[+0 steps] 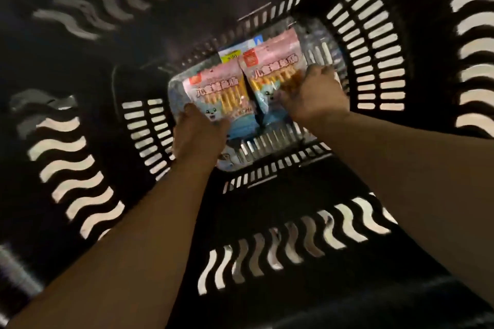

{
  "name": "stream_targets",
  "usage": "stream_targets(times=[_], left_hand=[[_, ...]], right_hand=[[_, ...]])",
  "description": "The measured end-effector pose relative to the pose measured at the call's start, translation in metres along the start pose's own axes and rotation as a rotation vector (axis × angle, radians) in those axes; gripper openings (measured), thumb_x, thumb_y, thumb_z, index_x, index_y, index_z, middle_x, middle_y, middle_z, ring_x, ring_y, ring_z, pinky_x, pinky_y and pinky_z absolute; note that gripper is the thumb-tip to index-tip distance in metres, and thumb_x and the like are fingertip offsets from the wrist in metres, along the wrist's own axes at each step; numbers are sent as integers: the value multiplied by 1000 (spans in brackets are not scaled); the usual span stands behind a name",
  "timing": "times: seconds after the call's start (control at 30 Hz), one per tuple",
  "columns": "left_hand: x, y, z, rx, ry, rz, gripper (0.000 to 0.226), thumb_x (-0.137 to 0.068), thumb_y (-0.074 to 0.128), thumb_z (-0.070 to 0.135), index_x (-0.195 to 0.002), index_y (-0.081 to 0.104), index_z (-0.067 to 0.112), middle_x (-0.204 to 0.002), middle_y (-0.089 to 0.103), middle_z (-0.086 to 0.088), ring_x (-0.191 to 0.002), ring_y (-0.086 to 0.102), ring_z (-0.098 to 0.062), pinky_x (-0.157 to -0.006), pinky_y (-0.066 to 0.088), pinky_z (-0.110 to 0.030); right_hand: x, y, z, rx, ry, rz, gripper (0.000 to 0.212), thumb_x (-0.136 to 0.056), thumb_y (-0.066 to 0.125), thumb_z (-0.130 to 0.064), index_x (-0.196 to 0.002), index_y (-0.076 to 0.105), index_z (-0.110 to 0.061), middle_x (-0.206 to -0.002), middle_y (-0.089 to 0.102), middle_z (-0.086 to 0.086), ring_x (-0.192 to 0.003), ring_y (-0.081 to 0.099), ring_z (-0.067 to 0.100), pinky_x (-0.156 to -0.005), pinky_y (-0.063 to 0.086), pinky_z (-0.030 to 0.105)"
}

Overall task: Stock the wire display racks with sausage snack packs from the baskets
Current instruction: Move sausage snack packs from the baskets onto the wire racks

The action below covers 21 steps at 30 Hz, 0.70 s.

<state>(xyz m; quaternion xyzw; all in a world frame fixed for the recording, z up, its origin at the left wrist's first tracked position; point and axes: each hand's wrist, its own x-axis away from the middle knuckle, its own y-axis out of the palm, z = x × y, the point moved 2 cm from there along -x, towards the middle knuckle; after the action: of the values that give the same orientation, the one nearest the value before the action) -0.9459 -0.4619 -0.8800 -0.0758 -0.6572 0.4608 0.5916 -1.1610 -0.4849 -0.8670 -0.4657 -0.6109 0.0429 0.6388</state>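
Basket floor (280,139): left hand (200,132), right hand (316,96) grip packs (213,91).

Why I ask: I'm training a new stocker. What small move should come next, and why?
Probably lift both straight up and out. The left hand pinches the left pack, the right hand grips the right pack, and both lie at the bottom of the deep black basket.

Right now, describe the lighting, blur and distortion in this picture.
Head view: dim, black basket walls sunk in shadow, light only through the slots; wide-angle lens bows the walls; outer slots smear with motion blur; left pack and right pack are best lit, print soft.
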Motion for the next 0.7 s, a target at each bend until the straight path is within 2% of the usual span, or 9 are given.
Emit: stream_targets(times=[0.07, 0.17, 0.27, 0.33, 0.43, 0.5, 0.57, 0.63, 0.7], left_hand=[[-15, 10, -5, 32, -24, 9, 90, -87, 70, 59, -152, 34, 9, -151, 46, -13, -136, 48, -33, -106, 42, -40], [-28, 17, -7, 108, -102, 12, 103, -84, 76, 58, -156, 25, 4, -155, 44, -16, -140, 47, -34, -112, 43, -45], [-27, 14, -4, 232, -191, -25, 83, -82, 81, 49, -142, 42, 7, -141, 58, -12, -126, 59, -32, -102, 52, -43], [-22, 11, -5, 344, -210, -33, 66, -80, 84, 45, -130, 56, 12, -127, 66, -6, -113, 65, -27, -96, 57, -43], [-13, 7, -4, 502, -198, -39, 47, -83, 85, 35, -123, 67, 18, -112, 71, 1, -100, 70, -19, -86, 61, -38], [-3, 1, 0, 656, -216, -64, 37, -86, 83, 26, -120, 69, 20, -103, 72, 5, -88, 71, -11, -69, 61, -28], [8, -7, 3, 776, -242, -105, 34, -88, 80, 20, -120, 69, 21, -105, 74, 3, -84, 71, -9, -57, 57, -21], [21, -20, 5, 840, -250, -134, 33, -90, 79, 18, -121, 68, 22, -108, 75, 2, -87, 73, -11, -57, 57, -22], [37, -38, 8, 868, -239, -131, 33, -90, 78, 17, -121, 67, 21, -105, 74, 4, -88, 73, -11, -54, 56, -20]], right_hand=[[-11, 7, 1, -42, 60, 39, 90, -90, 73, -54, -150, 31, -2, -154, 36, 20, -141, 41, 38, -112, 40, 47], [-24, 18, 5, -120, 109, 54, 83, -87, 78, -48, -146, 36, -6, -147, 47, 16, -135, 49, 35, -109, 45, 47], [-32, 25, 10, -288, 180, 16, 58, -85, 82, -43, -126, 53, -12, -123, 65, 8, -113, 64, 26, -89, 53, 37], [-31, 25, 10, -443, 218, -31, 45, -85, 83, -35, -118, 60, -14, -114, 68, 2, -100, 66, 19, -78, 52, 30], [-21, 20, 7, -592, 225, -74, 39, -87, 80, -22, -120, 60, -15, -111, 63, -3, -101, 59, 14, -84, 50, 27], [-12, 14, 5, -648, 216, -103, 39, -89, 78, -17, -124, 61, -14, -112, 63, -3, -106, 60, 15, -87, 51, 29], [-1, 6, 3, -716, 222, -131, 42, -88, 79, -12, -124, 59, -15, -117, 66, -2, -112, 62, 17, -92, 53, 30], [13, -4, 4, -804, 258, -142, 44, -84, 81, -6, -119, 55, -16, -123, 67, 1, -120, 63, 21, -103, 54, 41], [31, -18, 8, -854, 284, -132, 46, -84, 82, -6, -119, 55, -19, -126, 68, 4, -122, 64, 24, -106, 54, 47]])
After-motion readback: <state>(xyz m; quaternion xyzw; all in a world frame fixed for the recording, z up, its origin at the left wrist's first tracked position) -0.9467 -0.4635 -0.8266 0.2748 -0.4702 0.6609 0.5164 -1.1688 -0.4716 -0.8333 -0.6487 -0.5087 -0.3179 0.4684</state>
